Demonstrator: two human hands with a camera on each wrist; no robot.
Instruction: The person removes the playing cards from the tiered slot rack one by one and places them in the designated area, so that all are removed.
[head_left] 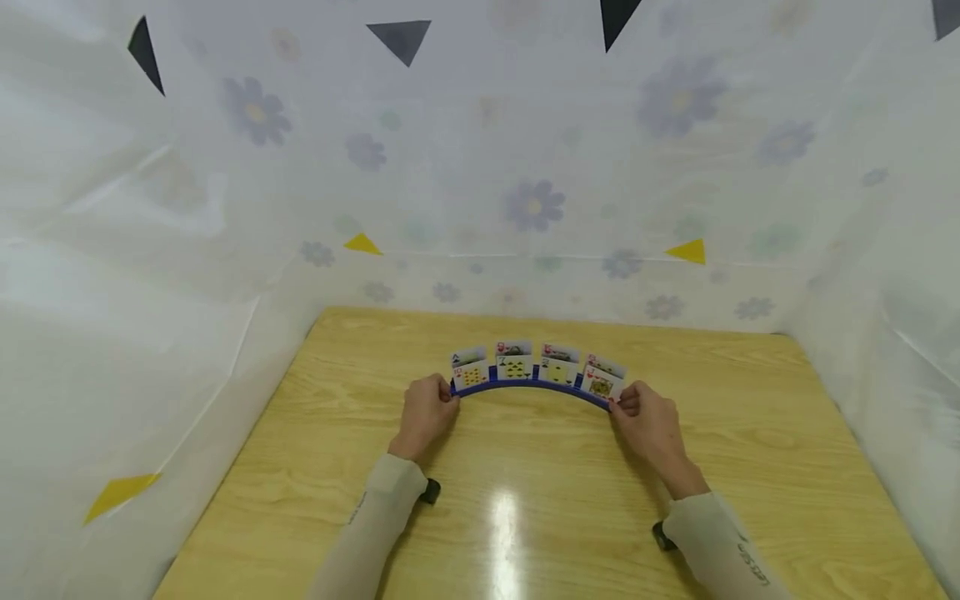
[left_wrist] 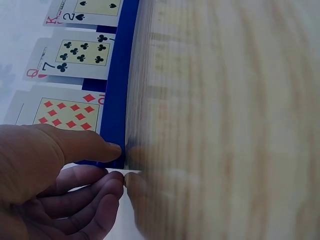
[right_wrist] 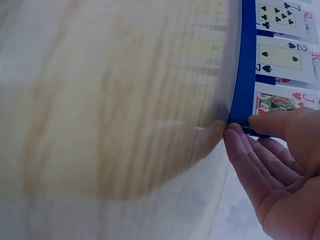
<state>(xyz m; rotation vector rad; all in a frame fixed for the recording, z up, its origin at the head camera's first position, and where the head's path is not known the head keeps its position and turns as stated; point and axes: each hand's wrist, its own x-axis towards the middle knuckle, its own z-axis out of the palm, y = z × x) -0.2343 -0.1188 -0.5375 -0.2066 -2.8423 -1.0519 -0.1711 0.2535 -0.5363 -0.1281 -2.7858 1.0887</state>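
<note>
A curved blue card holder [head_left: 517, 383] stands on the table with playing cards upright in two rows. Its front row shows a ten of diamonds [left_wrist: 67, 112], a seven of clubs [left_wrist: 82, 52], a two of spades [right_wrist: 280, 56] and a jack of hearts [right_wrist: 280, 102]; behind each, another card's top sticks up. My left hand [head_left: 427, 415] pinches the holder's left end, thumb on the front and fingers curled at the end. At the right end my right hand [head_left: 651, 425] pinches it likewise, its thumb beside the jack.
The wooden table [head_left: 517, 467] reaches back to a white flowered curtain [head_left: 480, 167], which also hangs along both sides. Yellow and dark triangles mark the curtain. Each sleeved wrist wears a small black device, such as the left wrist device [head_left: 431, 492].
</note>
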